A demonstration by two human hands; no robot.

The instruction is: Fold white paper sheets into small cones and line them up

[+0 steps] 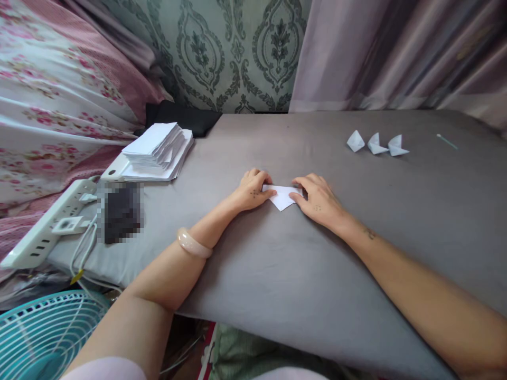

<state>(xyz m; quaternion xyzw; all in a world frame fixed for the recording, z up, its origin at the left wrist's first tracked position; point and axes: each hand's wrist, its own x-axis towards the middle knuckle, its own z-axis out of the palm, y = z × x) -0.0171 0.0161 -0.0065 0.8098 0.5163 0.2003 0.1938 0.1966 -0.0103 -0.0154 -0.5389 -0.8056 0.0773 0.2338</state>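
Observation:
A small white folded paper (282, 196), shaped like a downward-pointing triangle, lies flat on the grey cloth-covered table (277, 264). My left hand (252, 190) presses its left corner with curled fingers. My right hand (317, 199) pinches and presses its right corner. Both hands rest on the table around the paper. A pale bangle (193, 244) sits on my left forearm.
A stack of white paper sheets (156, 152) lies at the table's left. Three folded white paper pieces (376, 143) sit at the far right, near a thin stick (447, 141). A white power strip (51, 221), a dark blurred object (121, 211) and a teal fan (47, 332) are at the left.

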